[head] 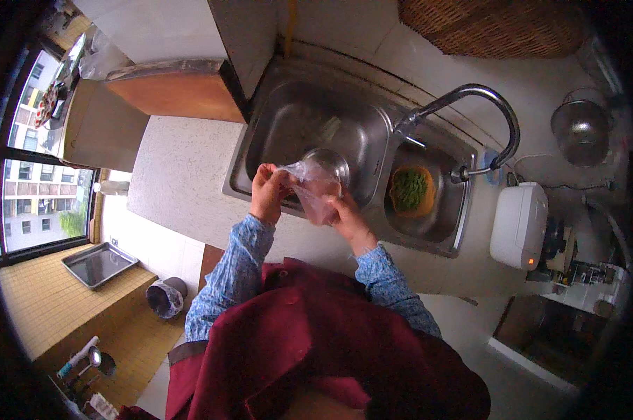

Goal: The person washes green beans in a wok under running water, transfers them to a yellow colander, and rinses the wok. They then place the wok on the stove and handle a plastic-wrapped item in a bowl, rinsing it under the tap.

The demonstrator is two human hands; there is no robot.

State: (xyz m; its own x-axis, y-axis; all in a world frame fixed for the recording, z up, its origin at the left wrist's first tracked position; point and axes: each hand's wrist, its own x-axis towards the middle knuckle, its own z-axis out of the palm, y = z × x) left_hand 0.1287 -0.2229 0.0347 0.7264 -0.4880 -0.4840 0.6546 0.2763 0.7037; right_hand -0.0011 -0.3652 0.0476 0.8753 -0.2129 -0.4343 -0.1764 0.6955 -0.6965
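Observation:
Between my two hands, over the front edge of the large sink basin, a thin clear plastic bag is stretched. My left hand grips its left end and my right hand holds its lower right side. Behind the bag, a round metal drain strainer shows in the large steel basin, with a pale green vegetable piece lying farther back. An orange basket of green vegetables sits in the smaller basin to the right.
A chrome faucet arches over the smaller basin. White countertop extends left of the sink. A white appliance with an orange light and a metal pot stand at the right. A lined trash bin is at lower left; a wicker basket is at the top.

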